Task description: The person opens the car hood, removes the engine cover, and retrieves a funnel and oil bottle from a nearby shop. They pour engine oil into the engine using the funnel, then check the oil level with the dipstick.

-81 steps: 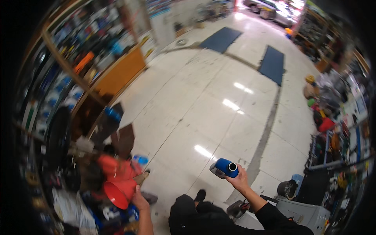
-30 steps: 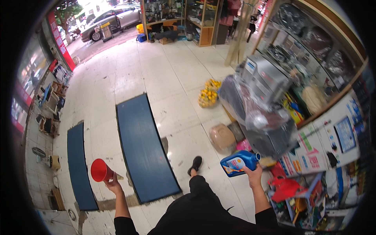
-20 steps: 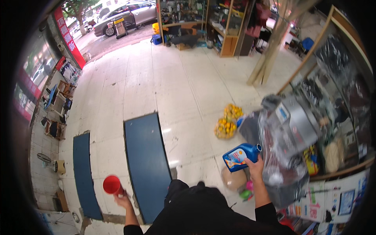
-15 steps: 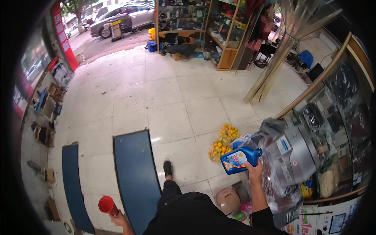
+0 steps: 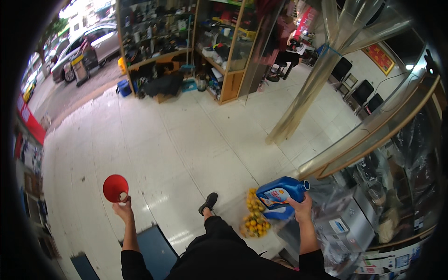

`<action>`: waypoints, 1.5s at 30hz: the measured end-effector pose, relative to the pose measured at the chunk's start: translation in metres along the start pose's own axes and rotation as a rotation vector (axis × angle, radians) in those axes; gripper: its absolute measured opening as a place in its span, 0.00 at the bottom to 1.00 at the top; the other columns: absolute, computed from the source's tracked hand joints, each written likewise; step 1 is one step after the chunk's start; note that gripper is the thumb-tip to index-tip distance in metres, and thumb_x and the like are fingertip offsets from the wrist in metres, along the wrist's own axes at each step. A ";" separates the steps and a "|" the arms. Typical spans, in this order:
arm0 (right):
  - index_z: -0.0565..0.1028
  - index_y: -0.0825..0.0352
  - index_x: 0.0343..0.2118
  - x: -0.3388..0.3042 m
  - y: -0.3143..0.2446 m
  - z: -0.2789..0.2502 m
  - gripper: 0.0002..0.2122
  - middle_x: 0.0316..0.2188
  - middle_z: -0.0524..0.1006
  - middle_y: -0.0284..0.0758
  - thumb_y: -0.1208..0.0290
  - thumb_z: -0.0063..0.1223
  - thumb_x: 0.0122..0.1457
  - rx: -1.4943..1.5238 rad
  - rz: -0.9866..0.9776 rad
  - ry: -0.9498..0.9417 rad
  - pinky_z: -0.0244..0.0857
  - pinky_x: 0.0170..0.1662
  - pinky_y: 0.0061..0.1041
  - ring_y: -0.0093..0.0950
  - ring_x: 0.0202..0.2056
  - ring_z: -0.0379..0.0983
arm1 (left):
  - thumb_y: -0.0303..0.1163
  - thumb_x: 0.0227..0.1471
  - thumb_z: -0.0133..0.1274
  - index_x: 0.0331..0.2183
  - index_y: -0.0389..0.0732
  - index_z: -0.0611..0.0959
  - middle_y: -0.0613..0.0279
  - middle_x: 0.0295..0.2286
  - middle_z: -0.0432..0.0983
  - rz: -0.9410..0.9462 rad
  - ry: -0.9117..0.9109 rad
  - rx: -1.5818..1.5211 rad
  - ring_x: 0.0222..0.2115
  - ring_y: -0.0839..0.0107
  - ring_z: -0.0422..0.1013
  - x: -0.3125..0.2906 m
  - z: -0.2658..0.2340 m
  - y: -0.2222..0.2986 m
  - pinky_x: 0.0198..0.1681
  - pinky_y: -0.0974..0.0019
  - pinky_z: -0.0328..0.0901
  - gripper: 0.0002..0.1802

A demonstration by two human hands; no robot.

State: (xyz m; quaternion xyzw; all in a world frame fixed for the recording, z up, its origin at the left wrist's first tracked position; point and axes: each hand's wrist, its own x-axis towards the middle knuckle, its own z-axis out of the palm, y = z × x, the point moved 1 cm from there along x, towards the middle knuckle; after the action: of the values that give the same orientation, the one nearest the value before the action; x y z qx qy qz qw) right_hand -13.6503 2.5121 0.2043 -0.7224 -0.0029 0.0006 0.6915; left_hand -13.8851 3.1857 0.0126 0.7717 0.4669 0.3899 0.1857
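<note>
My left hand point(image 5: 123, 211) is closed round the narrow lower part of a red funnel point(image 5: 115, 185). Its wide mouth faces up towards me, and a pale patch shows inside. Out to the right, my right hand point(image 5: 301, 208) grips a blue motor oil bottle point(image 5: 278, 192) with a printed label. The bottle leans over with its neck pointing right, and no cap shows on the mouth. Both arms are spread well apart, in black sleeves. Beneath the bottle, bags of yellow-orange fruit point(image 5: 255, 225) rest on the floor beside another blue container point(image 5: 279, 213).
A plastic-wrapped grey box point(image 5: 347, 224) stands at the right, before a curved glass display case point(image 5: 368, 149). Long rolled clear sheets point(image 5: 308, 98) stand upright ahead. Glass cabinets point(image 5: 224, 51) line the far side. A dark blue floor panel point(image 5: 151, 252) lies near my left arm.
My view has turned to the right. My left hand has come up and forward with the funnel. The oil bottle is still in my right hand, and I have moved forward over the floor.
</note>
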 end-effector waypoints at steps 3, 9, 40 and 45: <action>0.75 0.69 0.47 0.114 0.014 0.038 0.22 0.40 0.80 0.35 0.82 0.69 0.47 -0.080 0.030 0.111 0.74 0.42 0.25 0.23 0.37 0.78 | 0.29 0.41 0.71 0.49 0.34 0.77 0.48 0.44 0.78 0.091 -0.011 -0.271 0.46 0.51 0.73 0.085 0.132 0.111 0.52 0.55 0.67 0.33; 0.75 0.72 0.44 0.342 -0.001 0.103 0.21 0.35 0.81 0.36 0.78 0.70 0.47 -0.151 -0.011 0.231 0.73 0.39 0.25 0.24 0.35 0.78 | 0.27 0.50 0.67 0.48 0.36 0.79 0.59 0.44 0.78 0.129 -0.238 -0.562 0.44 0.66 0.73 0.162 0.311 0.348 0.52 0.64 0.66 0.23; 0.74 0.69 0.49 1.263 0.076 -0.192 0.29 0.39 0.78 0.43 0.64 0.74 0.45 -0.537 0.196 1.274 0.69 0.47 0.33 0.35 0.41 0.75 | 0.36 0.39 0.70 0.41 0.41 0.80 0.54 0.39 0.79 0.642 -1.269 -1.159 0.38 0.56 0.72 -0.115 1.329 1.456 0.42 0.55 0.65 0.25; 0.74 0.70 0.51 1.306 0.094 -0.258 0.28 0.43 0.78 0.38 0.72 0.72 0.45 -0.233 0.606 1.685 0.71 0.47 0.31 0.30 0.41 0.75 | 0.46 0.34 0.73 0.40 0.46 0.83 0.58 0.34 0.81 0.753 -1.176 -1.021 0.36 0.54 0.74 -0.198 1.462 1.627 0.43 0.53 0.66 0.29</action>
State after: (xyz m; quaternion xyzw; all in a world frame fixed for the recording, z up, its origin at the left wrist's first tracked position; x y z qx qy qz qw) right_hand -12.3429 2.2572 0.1254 -0.5186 0.6951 -0.3471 0.3569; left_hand -11.8663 2.3223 0.0702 0.7735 -0.2239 0.1248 0.5796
